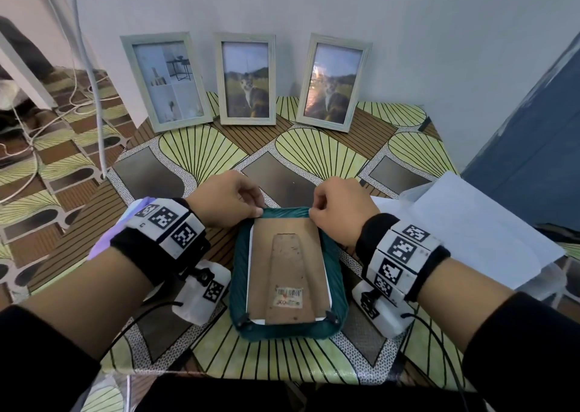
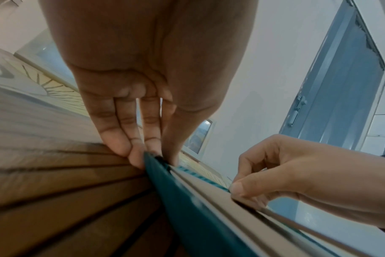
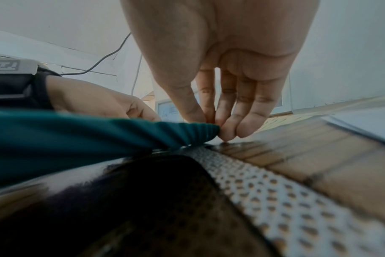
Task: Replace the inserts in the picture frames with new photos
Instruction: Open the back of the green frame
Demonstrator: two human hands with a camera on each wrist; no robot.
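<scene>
Both hands work the far edge of a teal frame (image 1: 287,273) lying face down on the patterned table (image 1: 201,147). Her left hand (image 1: 224,199) pinches the frame's far left corner between thumb and fingertips; the right hand (image 1: 340,206) pinches the far right corner likewise. A brown backing board (image 1: 290,264) with a barcode sticker faces up. Behind, three pale frames (image 1: 247,78) lean against the wall. White sheets (image 1: 470,223) lie to the right.

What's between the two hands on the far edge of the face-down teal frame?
In the head view, only the teal picture frame's far rail spans between the left hand and right hand; nothing else lies there.
</scene>
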